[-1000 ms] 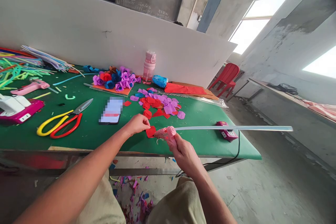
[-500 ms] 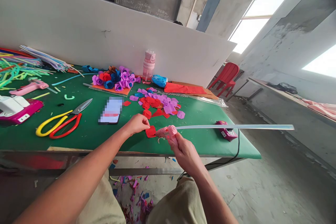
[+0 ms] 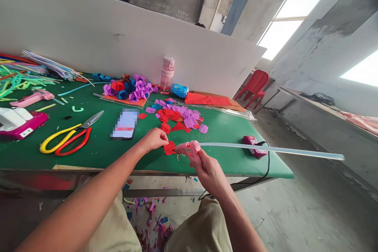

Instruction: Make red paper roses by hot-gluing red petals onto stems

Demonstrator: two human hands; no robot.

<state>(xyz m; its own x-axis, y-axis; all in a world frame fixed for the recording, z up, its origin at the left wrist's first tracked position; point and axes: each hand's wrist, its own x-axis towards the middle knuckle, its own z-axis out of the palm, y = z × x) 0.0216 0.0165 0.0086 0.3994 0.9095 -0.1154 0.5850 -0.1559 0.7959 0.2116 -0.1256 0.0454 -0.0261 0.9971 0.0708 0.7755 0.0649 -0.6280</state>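
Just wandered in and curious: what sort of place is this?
Likely a craft workshop: artificial flowers and petal cutouts on a green table, and a hot glue gun in the right hand.

Quick colours for you: your glue gun (image 3: 189, 148) is pink, its glue stick (image 3: 295, 151) translucent bluish-white. The paper piece (image 3: 169, 148) you pinch: plain red. Your tabletop (image 3: 218, 163): plain green. Loose petals (image 3: 189, 117): red and lilac, a few blue. Flowers (image 3: 130, 88): purple, blue, red, some brown; orange sheet (image 3: 138, 103) under them. Your scissors (image 3: 84, 126): one yellow handle, one red, silver blades. Spare gun (image 3: 32, 98) on your left: pink too. Left power strip (image 3: 34, 128) and right power strip (image 3: 249, 141): magenta, white socket panels. Bottle (image 3: 167, 75) pink, packet (image 3: 179, 91) bright blue. Thin sticks (image 3: 23, 73): mostly neon green and white. Your trousers (image 3: 197, 230): khaki. Backboard (image 3: 118, 51): off-white. Chair (image 3: 254, 84): red.
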